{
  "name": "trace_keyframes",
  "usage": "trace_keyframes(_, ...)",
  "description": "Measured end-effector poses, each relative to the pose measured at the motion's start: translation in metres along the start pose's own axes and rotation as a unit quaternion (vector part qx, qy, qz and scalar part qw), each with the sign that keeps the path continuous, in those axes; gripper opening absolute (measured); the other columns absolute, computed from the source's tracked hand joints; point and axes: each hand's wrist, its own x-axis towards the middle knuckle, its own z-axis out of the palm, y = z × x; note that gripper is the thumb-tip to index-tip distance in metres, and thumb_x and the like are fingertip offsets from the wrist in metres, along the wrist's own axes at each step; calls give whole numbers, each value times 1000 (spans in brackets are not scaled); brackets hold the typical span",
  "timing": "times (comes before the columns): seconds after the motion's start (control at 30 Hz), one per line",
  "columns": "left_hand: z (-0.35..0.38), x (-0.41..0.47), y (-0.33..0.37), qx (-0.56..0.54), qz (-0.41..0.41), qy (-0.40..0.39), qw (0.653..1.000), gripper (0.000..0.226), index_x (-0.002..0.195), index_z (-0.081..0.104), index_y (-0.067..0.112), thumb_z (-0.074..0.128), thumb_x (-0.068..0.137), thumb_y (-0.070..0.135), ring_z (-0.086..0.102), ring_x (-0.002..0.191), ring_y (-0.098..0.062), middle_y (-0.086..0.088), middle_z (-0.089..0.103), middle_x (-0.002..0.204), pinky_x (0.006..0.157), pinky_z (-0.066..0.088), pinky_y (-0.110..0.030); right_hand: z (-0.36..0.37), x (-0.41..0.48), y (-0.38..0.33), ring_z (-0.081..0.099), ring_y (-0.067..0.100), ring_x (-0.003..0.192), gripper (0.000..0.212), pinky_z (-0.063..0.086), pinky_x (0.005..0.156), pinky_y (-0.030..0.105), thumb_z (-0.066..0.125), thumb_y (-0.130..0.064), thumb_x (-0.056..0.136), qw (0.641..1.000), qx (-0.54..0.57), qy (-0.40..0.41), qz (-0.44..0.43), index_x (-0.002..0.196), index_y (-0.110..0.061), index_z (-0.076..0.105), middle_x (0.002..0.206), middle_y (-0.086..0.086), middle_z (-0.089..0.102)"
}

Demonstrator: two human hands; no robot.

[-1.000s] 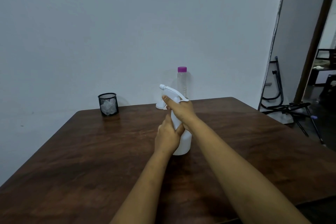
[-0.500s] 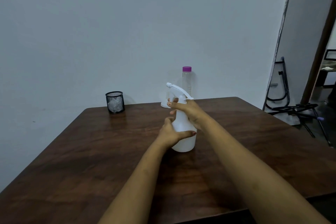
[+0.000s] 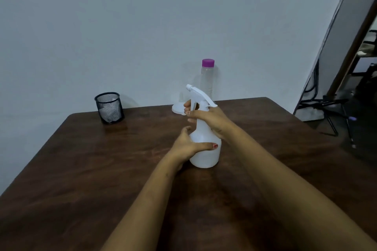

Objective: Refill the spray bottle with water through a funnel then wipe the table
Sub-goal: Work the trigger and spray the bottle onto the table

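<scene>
Gripping sprayer (image 3: 204, 157) at neck with right grip (image 3: 212, 121), at body with left grip (image 3: 184, 145). Standing upright on dark wooden tabletop (image 3: 81, 169); plain grey wall (image 3: 142, 26) behind, doorway (image 3: 363, 57) at right.

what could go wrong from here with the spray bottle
1. The right hand grips the spray bottle at its neck, while the left hand only cups the smooth rounded body. If the head is twisted, the bottle may turn with it or slide on the table.
2. The water bottle and funnel sit close behind. A jerk as the head comes free might knock them over.
</scene>
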Motion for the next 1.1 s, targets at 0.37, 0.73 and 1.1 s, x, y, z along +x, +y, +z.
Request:
trace_keyframes(0.37,96,-94,45,-40,-108,-295,949,124,149,7,35,89,56,28,49,121,-8,12,45,138,100,48,-33,-68,-118,-72,68,4,74,45,55,61,21,59,-56,81,959,-58,177,213,105,-20,70,78,-3,68)
trace_keyframes(0.73,130,-150,43,-36,-217,-448,866,48,118,58,22,78,75,21,55,119,-16,0,61,127,102,46,-35,-53,-183,-77,67,16,77,42,52,60,24,50,-61,88,875,-131,275,376,107,-29,68,82,3,67)
trace_keyframes(1.1,130,-151,42,-4,-188,-488,852,51,122,55,26,76,76,27,52,121,-16,3,57,130,102,44,-34,-50,-192,-74,67,17,78,41,51,60,24,57,-54,88,853,-135,320,389,104,-17,69,80,7,69)
